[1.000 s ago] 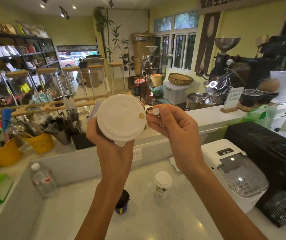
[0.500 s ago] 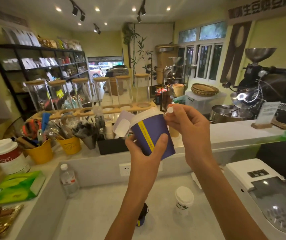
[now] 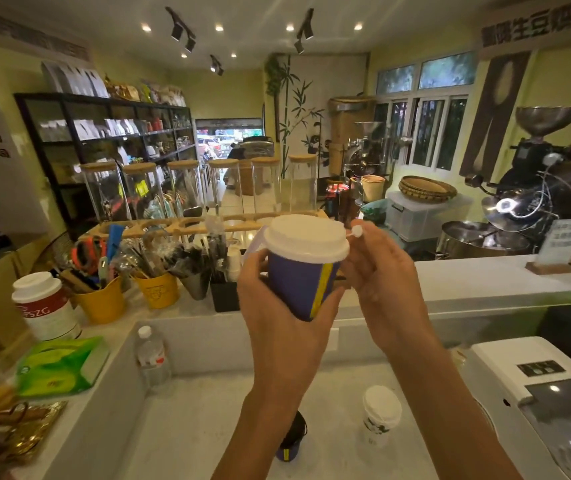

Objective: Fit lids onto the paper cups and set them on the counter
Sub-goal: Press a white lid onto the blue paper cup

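A blue paper cup (image 3: 299, 285) with a yellow stripe is held up in front of me, slightly tilted, with a white lid (image 3: 306, 239) on its rim. My left hand (image 3: 284, 306) wraps around the cup's body from below. My right hand (image 3: 379, 271) is at the lid's right edge and pinches the lid's small round stopper tab (image 3: 356, 231) between fingertips. A white lidded paper cup (image 3: 381, 415) stands on the lower counter (image 3: 207, 427) below. A blue cup (image 3: 292, 436) lies behind my left forearm, mostly hidden.
The raised counter (image 3: 467, 278) runs behind the cup, with yellow utensil buckets (image 3: 157, 289), a black holder (image 3: 225, 294) and a sign stand (image 3: 559, 247). A water bottle (image 3: 150, 355) and a white machine (image 3: 540, 393) flank the lower counter. A white canister (image 3: 46, 306) and green pack (image 3: 62, 365) sit left.
The cup turned from showing me the lid's top to nearly upright. My view lifted and shifted. My right hand stayed on the stopper tab at the lid's edge.
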Demonstrator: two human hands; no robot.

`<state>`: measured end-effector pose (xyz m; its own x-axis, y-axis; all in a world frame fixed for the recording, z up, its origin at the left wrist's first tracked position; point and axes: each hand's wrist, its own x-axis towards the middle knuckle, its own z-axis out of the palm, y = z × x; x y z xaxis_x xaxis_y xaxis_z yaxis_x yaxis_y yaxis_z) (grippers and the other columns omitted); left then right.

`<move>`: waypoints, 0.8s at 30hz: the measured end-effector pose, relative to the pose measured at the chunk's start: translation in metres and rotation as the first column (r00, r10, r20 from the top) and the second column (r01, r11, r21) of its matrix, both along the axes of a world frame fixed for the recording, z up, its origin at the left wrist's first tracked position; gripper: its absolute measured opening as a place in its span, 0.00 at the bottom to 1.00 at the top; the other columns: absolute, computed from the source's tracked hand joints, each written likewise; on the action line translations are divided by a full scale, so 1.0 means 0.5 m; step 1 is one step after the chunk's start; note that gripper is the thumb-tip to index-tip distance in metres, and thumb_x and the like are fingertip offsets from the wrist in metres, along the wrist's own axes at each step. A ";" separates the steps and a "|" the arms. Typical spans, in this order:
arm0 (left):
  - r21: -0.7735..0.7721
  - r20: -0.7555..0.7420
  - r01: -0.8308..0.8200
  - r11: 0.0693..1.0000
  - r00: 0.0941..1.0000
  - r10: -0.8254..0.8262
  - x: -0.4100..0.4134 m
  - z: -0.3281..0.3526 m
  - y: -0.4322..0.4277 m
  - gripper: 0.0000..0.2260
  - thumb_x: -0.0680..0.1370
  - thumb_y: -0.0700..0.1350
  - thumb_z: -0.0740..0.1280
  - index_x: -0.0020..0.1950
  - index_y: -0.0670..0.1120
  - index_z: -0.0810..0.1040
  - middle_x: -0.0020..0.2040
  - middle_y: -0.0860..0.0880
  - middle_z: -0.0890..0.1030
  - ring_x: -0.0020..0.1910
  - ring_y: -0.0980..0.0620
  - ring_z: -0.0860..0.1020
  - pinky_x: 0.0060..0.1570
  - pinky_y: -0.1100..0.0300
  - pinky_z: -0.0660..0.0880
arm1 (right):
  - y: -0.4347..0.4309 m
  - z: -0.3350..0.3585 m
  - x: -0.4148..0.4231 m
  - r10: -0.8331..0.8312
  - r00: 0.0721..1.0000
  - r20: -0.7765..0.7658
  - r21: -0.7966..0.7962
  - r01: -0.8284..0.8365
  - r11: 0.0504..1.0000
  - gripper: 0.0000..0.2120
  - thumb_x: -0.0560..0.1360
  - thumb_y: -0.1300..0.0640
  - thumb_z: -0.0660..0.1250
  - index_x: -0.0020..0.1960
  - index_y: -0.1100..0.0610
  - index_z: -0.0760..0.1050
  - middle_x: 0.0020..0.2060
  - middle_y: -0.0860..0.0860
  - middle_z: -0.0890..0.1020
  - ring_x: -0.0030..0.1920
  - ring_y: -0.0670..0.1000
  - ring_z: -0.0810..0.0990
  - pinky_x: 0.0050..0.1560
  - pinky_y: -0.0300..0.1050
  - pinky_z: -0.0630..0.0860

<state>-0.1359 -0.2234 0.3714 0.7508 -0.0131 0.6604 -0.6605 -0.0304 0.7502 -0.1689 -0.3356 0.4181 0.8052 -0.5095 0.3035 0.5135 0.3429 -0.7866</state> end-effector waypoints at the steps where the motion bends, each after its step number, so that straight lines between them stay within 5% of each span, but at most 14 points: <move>1: 0.073 0.081 -0.119 0.990 0.990 0.113 0.000 0.006 0.003 0.42 0.62 0.54 0.81 0.69 0.48 0.63 0.64 0.47 0.73 0.61 0.48 0.75 0.53 0.55 0.79 | 0.000 -0.005 0.001 0.070 0.997 -0.019 0.051 -0.069 0.996 0.12 0.78 0.53 0.65 0.56 0.56 0.82 0.51 0.53 0.87 0.50 0.49 0.86 0.43 0.39 0.82; 3: 0.178 0.270 -0.383 0.906 0.905 0.329 0.001 0.012 0.003 0.36 0.62 0.54 0.81 0.65 0.45 0.70 0.60 0.41 0.76 0.57 0.42 0.76 0.52 0.46 0.77 | -0.001 -0.014 0.005 0.205 0.978 -0.032 0.167 -0.197 0.966 0.12 0.75 0.51 0.66 0.52 0.54 0.85 0.52 0.53 0.87 0.50 0.49 0.86 0.44 0.41 0.83; 5: 0.181 0.459 -0.586 0.790 0.760 0.459 -0.006 0.006 -0.003 0.35 0.63 0.50 0.81 0.64 0.48 0.67 0.62 0.43 0.71 0.58 0.42 0.72 0.53 0.47 0.73 | 0.001 -0.023 0.010 0.312 0.950 -0.008 0.311 -0.294 0.904 0.14 0.79 0.53 0.62 0.54 0.55 0.84 0.55 0.55 0.85 0.49 0.51 0.87 0.47 0.45 0.84; 9: 0.092 0.565 -0.642 0.761 0.663 0.491 -0.003 -0.011 -0.011 0.34 0.63 0.48 0.81 0.62 0.49 0.65 0.62 0.44 0.67 0.60 0.43 0.68 0.55 0.50 0.68 | 0.007 -0.027 0.009 0.390 0.921 0.018 0.411 -0.362 0.837 0.17 0.82 0.54 0.57 0.68 0.59 0.73 0.63 0.60 0.79 0.53 0.55 0.83 0.51 0.49 0.81; 11: 0.025 0.551 -0.565 0.825 0.696 0.460 0.012 -0.014 -0.009 0.33 0.63 0.48 0.81 0.61 0.47 0.66 0.62 0.44 0.68 0.61 0.43 0.68 0.57 0.50 0.70 | 0.012 -0.024 0.001 0.331 0.944 0.005 0.328 -0.314 0.891 0.14 0.81 0.53 0.58 0.59 0.56 0.78 0.55 0.56 0.83 0.51 0.53 0.83 0.53 0.48 0.80; 13: -0.097 0.373 -0.251 0.963 0.888 0.269 0.026 -0.015 -0.009 0.33 0.63 0.44 0.80 0.62 0.44 0.67 0.63 0.46 0.71 0.63 0.45 0.71 0.60 0.47 0.75 | 0.027 -0.023 -0.014 0.125 0.992 0.002 0.126 -0.125 0.984 0.13 0.79 0.49 0.59 0.52 0.54 0.80 0.48 0.52 0.85 0.50 0.51 0.83 0.50 0.45 0.82; 15: -0.244 0.154 0.027 0.969 0.988 0.011 0.035 -0.018 -0.007 0.38 0.62 0.42 0.81 0.65 0.45 0.62 0.66 0.47 0.70 0.65 0.48 0.71 0.61 0.50 0.77 | 0.052 -0.026 -0.031 -0.089 0.991 0.103 -0.024 0.092 0.995 0.12 0.78 0.48 0.61 0.50 0.55 0.80 0.46 0.52 0.86 0.49 0.51 0.84 0.48 0.43 0.82; 19: -0.357 -0.119 0.146 0.923 0.973 -0.200 0.050 -0.033 -0.007 0.43 0.64 0.39 0.81 0.71 0.35 0.59 0.66 0.37 0.72 0.65 0.41 0.72 0.66 0.45 0.72 | 0.108 -0.044 -0.051 -0.297 0.926 0.232 -0.229 0.349 0.909 0.12 0.78 0.48 0.63 0.48 0.54 0.81 0.46 0.54 0.87 0.49 0.55 0.86 0.50 0.42 0.82; 21: -0.351 -0.120 0.126 0.928 0.977 -0.178 0.051 -0.040 -0.008 0.37 0.67 0.29 0.76 0.71 0.43 0.64 0.63 0.43 0.76 0.63 0.46 0.75 0.65 0.52 0.74 | 0.115 -0.046 -0.051 -0.325 0.921 0.216 -0.229 0.371 0.900 0.13 0.78 0.48 0.62 0.48 0.54 0.81 0.45 0.54 0.87 0.49 0.55 0.86 0.50 0.42 0.82; 23: -0.370 -0.115 0.188 0.910 0.962 -0.246 0.054 -0.046 -0.007 0.35 0.73 0.21 0.63 0.63 0.61 0.73 0.52 0.60 0.82 0.53 0.62 0.79 0.54 0.69 0.77 | 0.110 -0.048 -0.051 -0.304 0.929 0.213 -0.197 0.345 0.918 0.14 0.78 0.48 0.62 0.48 0.56 0.81 0.45 0.54 0.87 0.49 0.55 0.86 0.49 0.43 0.82; 24: -0.355 -0.113 0.216 0.910 0.956 -0.271 0.056 -0.049 -0.004 0.35 0.75 0.19 0.56 0.59 0.60 0.75 0.48 0.60 0.83 0.48 0.65 0.80 0.49 0.71 0.77 | 0.106 -0.049 -0.050 -0.282 0.935 0.215 -0.181 0.322 0.929 0.14 0.78 0.48 0.62 0.48 0.57 0.80 0.45 0.54 0.87 0.48 0.55 0.86 0.49 0.43 0.82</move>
